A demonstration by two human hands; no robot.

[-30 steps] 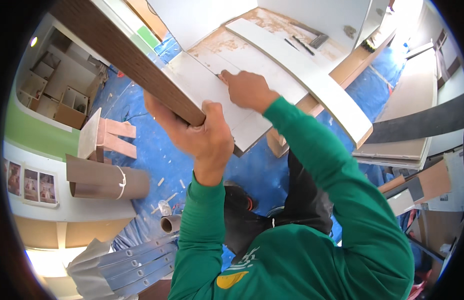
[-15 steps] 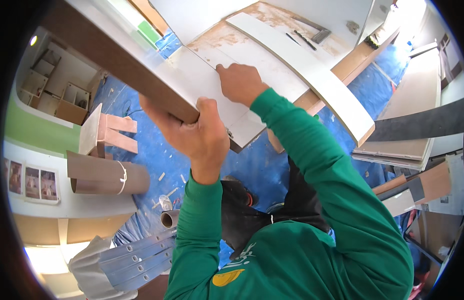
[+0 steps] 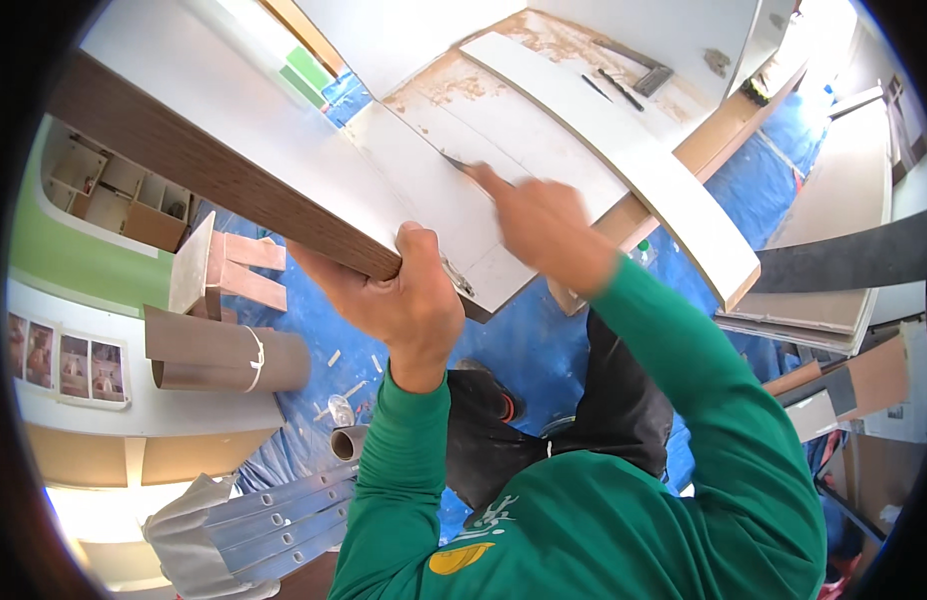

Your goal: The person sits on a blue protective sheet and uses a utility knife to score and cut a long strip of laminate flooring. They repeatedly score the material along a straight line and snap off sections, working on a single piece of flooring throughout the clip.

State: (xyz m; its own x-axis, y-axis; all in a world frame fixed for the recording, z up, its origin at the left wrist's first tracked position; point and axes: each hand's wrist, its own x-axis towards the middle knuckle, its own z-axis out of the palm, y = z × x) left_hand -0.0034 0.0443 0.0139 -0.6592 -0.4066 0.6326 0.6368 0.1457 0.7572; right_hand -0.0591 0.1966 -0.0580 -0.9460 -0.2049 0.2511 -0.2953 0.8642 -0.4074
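My left hand [image 3: 389, 300] grips the near end of a long white board [image 3: 234, 110] with a brown wood-grain edge [image 3: 214, 165]. The thumb lies over the board's end and the fingers go underneath. My right hand [image 3: 544, 220], smeared a little by motion, is closed on a small knife [image 3: 452, 160]. Only the knife's dark pointed blade shows; the fist hides the handle. The blade is over the white panel [image 3: 534, 140], just right of the held board. A small metal fitting [image 3: 457, 275] is at the panel's near corner, beside my left hand.
A long curved white strip [image 3: 624, 150] lies across the panel's right side. Beyond it are a square [image 3: 649, 75] and a pen-like black tool [image 3: 621, 90]. Blue sheeting [image 3: 554, 350] covers the floor. A tied brown roll [image 3: 224, 350] is at left, stacked boards [image 3: 834, 210] at right.
My right hand has moved to the right and toward me, and the blade now shows beyond its fingers. My left hand keeps its grip on the board.
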